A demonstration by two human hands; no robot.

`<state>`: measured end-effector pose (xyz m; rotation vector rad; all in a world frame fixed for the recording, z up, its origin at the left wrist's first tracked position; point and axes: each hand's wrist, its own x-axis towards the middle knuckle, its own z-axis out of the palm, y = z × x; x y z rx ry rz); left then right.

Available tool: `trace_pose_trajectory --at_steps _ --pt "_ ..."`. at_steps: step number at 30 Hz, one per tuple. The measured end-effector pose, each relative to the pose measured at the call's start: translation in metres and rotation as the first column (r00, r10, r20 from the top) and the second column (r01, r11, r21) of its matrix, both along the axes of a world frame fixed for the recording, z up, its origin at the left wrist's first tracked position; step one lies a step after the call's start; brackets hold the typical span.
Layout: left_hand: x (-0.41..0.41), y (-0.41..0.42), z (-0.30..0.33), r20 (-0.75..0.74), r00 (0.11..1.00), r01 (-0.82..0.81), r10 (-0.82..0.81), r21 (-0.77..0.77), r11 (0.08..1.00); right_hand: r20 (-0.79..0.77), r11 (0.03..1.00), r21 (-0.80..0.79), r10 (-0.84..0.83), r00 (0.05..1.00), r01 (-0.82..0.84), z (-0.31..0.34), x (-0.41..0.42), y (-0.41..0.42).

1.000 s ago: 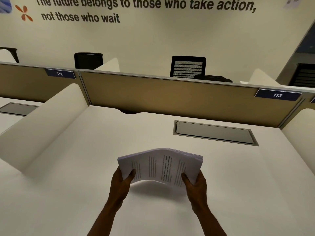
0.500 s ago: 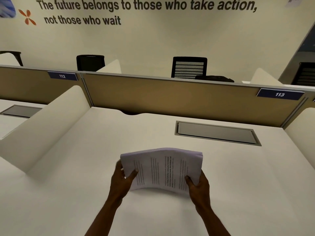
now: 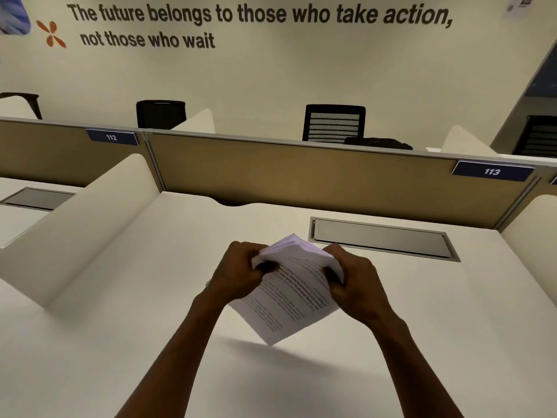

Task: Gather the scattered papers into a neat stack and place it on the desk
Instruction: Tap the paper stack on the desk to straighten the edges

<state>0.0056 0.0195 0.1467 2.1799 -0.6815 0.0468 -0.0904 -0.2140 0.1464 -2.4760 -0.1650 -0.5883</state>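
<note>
A stack of printed white papers (image 3: pixel 289 300) is held in the air above the white desk (image 3: pixel 126 327), tilted so one corner points down and another points up. My left hand (image 3: pixel 238 273) grips its upper left edge and my right hand (image 3: pixel 352 282) grips its upper right edge. Both hands are closed around the sheets, with the thumbs on the printed side. The stack's shadow falls on the desk below it.
A grey cable hatch (image 3: pixel 382 238) is set into the desk behind the hands. White side dividers (image 3: pixel 90 224) stand on the left and at the right edge (image 3: pixel 533 224). A tan partition (image 3: pixel 301 173) closes the back, with black chairs beyond it.
Both hands lifted the stack and slid up to its top edges. The stack turned from lying wide and bowed to hanging tilted on a corner.
</note>
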Motion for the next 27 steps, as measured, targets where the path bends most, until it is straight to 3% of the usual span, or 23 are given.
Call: trace_pose_trajectory --at_steps 2,4,5,7,9,10,13,17,21,27 --pt "-0.004 0.003 -0.009 -0.019 0.998 -0.061 0.059 -0.112 0.992 0.145 0.993 -0.005 -0.115 0.983 0.117 0.002 0.001 -0.010" --pt "-0.007 0.010 -0.020 -0.115 0.984 -0.162 0.136 -0.258 0.952 0.206 0.919 0.259 -0.354 0.912 0.298 -0.006 -0.003 -0.019" --pt "-0.010 0.012 -0.025 -0.186 0.969 -0.219 0.165 -0.325 0.920 0.106 0.836 0.435 -0.418 0.902 0.336 -0.011 -0.005 -0.020" --pt "-0.015 0.015 -0.037 -0.337 0.929 -0.296 0.155 -0.420 0.858 -0.176 0.654 0.701 -0.229 0.957 0.285 -0.026 -0.007 -0.010" --pt "-0.024 0.013 -0.049 -0.442 0.890 -0.334 0.110 -0.470 0.817 -0.255 0.554 0.812 0.057 0.965 0.181 -0.047 -0.005 0.006" --pt "-0.028 0.012 -0.053 -0.480 0.872 -0.354 0.098 -0.479 0.804 -0.252 0.516 0.841 0.102 0.962 0.165 -0.056 -0.004 0.015" --pt "-0.034 0.012 -0.067 -0.541 0.836 -0.393 0.094 -0.470 0.790 -0.231 0.462 0.858 -0.045 0.972 0.225 -0.074 -0.001 0.037" --pt "-0.038 0.019 -0.078 -0.541 0.835 -0.388 0.097 -0.456 0.801 -0.175 0.505 0.841 -0.084 0.981 0.193 -0.091 -0.001 0.045" --pt "-0.041 0.021 -0.101 -0.555 0.819 -0.381 0.145 -0.337 0.861 -0.220 0.502 0.837 -0.059 0.974 0.220 -0.120 -0.010 0.052" --pt "-0.048 0.017 -0.108 -0.534 0.821 -0.429 0.201 -0.346 0.834 -0.208 0.490 0.850 -0.028 0.978 0.195 -0.122 -0.007 0.040"
